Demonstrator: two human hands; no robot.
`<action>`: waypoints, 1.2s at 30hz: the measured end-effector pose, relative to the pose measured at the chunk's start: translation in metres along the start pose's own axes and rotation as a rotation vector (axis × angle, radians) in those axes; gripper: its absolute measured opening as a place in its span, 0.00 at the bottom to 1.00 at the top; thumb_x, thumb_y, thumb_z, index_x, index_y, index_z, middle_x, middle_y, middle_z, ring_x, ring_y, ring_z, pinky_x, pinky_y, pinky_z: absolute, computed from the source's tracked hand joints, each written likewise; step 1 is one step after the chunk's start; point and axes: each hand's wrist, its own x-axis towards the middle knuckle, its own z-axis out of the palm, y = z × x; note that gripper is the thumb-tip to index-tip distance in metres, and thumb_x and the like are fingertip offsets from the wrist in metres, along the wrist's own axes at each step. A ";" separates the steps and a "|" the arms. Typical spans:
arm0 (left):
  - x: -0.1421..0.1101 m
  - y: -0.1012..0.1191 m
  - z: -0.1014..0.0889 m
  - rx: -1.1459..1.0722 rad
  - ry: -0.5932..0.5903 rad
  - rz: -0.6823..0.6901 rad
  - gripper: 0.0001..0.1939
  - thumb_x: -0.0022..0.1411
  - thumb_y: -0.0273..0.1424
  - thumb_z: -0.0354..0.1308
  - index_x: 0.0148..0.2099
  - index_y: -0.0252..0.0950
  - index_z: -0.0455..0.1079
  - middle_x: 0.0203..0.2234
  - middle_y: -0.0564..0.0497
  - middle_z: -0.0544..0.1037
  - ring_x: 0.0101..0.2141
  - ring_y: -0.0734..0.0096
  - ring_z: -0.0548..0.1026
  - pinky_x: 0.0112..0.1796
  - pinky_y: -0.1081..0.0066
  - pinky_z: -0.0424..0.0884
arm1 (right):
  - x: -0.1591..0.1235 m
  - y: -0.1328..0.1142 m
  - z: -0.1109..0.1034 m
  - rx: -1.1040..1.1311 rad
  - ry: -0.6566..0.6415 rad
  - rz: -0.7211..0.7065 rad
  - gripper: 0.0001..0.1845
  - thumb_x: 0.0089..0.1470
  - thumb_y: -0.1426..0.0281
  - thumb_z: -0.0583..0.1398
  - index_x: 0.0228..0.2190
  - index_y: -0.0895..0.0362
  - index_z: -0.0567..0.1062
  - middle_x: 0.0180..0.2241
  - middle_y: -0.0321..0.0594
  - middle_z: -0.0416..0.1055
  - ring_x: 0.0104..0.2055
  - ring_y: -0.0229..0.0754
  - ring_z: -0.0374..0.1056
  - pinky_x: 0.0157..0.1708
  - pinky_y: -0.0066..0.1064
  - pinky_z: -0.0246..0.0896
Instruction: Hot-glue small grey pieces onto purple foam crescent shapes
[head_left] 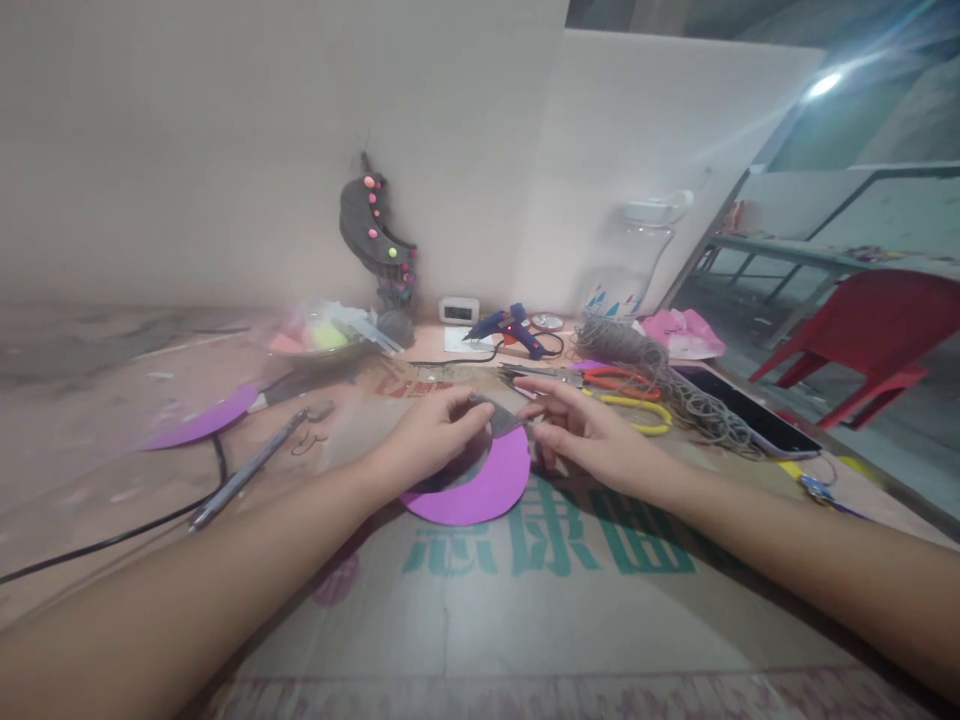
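A purple crescent (495, 494), flat like foam or card, lies low over the cardboard; its upper end is covered in dark grey material (504, 416). With thumb and fingers closed, my left hand (442, 430) grips the crescent at its grey end. My right hand (574, 425) is at the other side of that end, fingers apart and loosely bent, fingertips at the grey edge. Whether a strand of yarn runs between those fingers cannot be made out. Part of the crescent's inner side is hidden behind my left hand.
Behind are a blue glue gun (514, 330), a small clock (459, 310) and a bottle (626, 260). Orange-handled pliers (622, 380), yellow-handled scissors (649, 415), grey yarn (697, 400) and a phone (750, 410) lie right. A pen (251, 470) lies left; a decorated grey crescent (364, 225) hangs behind.
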 end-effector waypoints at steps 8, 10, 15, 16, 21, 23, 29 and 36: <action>-0.003 0.004 0.000 -0.075 -0.088 -0.060 0.16 0.62 0.40 0.50 0.28 0.35 0.64 0.18 0.56 0.67 0.18 0.78 0.63 0.19 0.78 0.59 | 0.006 0.009 -0.008 -0.247 0.136 0.061 0.11 0.51 0.63 0.60 0.31 0.59 0.74 0.22 0.34 0.67 0.22 0.33 0.59 0.22 0.25 0.54; -0.004 0.006 0.001 -0.105 -0.111 -0.087 0.15 0.62 0.40 0.50 0.28 0.35 0.63 0.17 0.57 0.66 0.18 0.79 0.62 0.18 0.79 0.57 | 0.007 0.008 -0.007 -0.219 0.145 0.076 0.11 0.52 0.63 0.60 0.30 0.59 0.73 0.20 0.32 0.65 0.20 0.33 0.58 0.20 0.25 0.52; -0.006 0.007 -0.001 -0.118 -0.158 -0.085 0.15 0.62 0.40 0.49 0.29 0.34 0.64 0.18 0.56 0.68 0.18 0.80 0.62 0.17 0.80 0.56 | 0.008 0.009 -0.004 -0.205 0.166 0.068 0.11 0.51 0.62 0.60 0.30 0.58 0.72 0.19 0.31 0.64 0.18 0.32 0.57 0.18 0.25 0.50; -0.006 0.007 -0.002 -0.112 -0.163 -0.083 0.15 0.62 0.40 0.49 0.29 0.34 0.65 0.19 0.56 0.69 0.18 0.80 0.63 0.18 0.80 0.57 | 0.007 0.009 -0.004 -0.201 0.167 0.067 0.11 0.52 0.62 0.60 0.30 0.58 0.72 0.18 0.30 0.63 0.18 0.31 0.56 0.17 0.25 0.49; -0.006 0.007 -0.001 -0.158 -0.186 -0.094 0.15 0.62 0.41 0.50 0.30 0.35 0.65 0.20 0.55 0.70 0.18 0.80 0.63 0.18 0.79 0.58 | 0.005 0.009 -0.002 -0.168 0.183 0.053 0.10 0.52 0.62 0.59 0.30 0.57 0.71 0.16 0.29 0.62 0.15 0.31 0.55 0.15 0.25 0.48; -0.005 0.006 0.000 -0.213 -0.189 -0.103 0.14 0.62 0.40 0.50 0.30 0.35 0.64 0.18 0.56 0.68 0.17 0.80 0.62 0.17 0.79 0.57 | 0.004 0.010 -0.002 -0.158 0.175 0.061 0.10 0.53 0.62 0.58 0.32 0.56 0.71 0.15 0.29 0.62 0.14 0.31 0.55 0.14 0.25 0.47; 0.000 -0.004 0.001 -0.218 -0.057 -0.044 0.16 0.61 0.41 0.51 0.28 0.34 0.64 0.19 0.56 0.66 0.17 0.80 0.62 0.17 0.80 0.57 | 0.006 0.012 -0.009 -0.150 0.316 -0.036 0.19 0.55 0.60 0.57 0.47 0.54 0.66 0.22 0.30 0.64 0.19 0.34 0.61 0.17 0.25 0.56; 0.005 -0.011 0.001 -0.240 0.065 -0.078 0.18 0.60 0.45 0.52 0.28 0.35 0.63 0.20 0.57 0.64 0.19 0.79 0.63 0.17 0.79 0.55 | 0.001 0.006 -0.006 -0.131 0.221 -0.007 0.18 0.55 0.55 0.56 0.30 0.57 0.69 0.19 0.30 0.60 0.18 0.31 0.55 0.16 0.23 0.49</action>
